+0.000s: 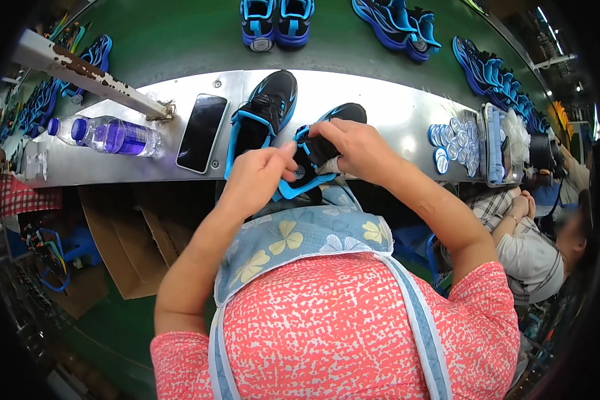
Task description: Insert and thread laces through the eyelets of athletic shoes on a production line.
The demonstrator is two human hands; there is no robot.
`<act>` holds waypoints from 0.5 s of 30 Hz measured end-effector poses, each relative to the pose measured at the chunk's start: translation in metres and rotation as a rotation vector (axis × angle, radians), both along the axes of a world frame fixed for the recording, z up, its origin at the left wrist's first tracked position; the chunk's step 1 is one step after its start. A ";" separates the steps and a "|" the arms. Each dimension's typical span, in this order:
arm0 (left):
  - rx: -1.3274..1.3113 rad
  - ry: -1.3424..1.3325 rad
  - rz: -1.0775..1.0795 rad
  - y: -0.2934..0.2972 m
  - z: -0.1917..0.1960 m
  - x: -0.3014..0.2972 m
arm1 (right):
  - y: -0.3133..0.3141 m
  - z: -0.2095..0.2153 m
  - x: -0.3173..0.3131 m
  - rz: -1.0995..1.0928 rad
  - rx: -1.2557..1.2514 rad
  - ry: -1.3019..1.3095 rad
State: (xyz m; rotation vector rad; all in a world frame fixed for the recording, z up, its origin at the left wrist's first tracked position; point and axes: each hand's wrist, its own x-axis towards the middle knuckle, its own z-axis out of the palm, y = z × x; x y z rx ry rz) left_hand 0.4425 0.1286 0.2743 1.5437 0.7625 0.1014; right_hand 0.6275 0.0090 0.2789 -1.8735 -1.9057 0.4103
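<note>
steel workbench (393, 107) beside a green conveyor belt (180, 40): both hands grip one black-and-blue sneaker (313, 153) at the bench's near edge, left hand (257, 177) pinching its tongue, right hand (357, 147) closed over its upper; second sneaker (263, 110), smartphone (201, 132) and water bottles (110, 135) lie left.

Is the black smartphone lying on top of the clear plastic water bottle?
No, the black smartphone lies flat on the grey metal worktable, beside the clear plastic water bottle and apart from it.
</note>
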 end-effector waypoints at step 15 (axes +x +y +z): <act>-0.188 0.000 -0.135 -0.020 -0.016 0.008 | -0.004 -0.018 -0.014 -0.145 -0.058 0.189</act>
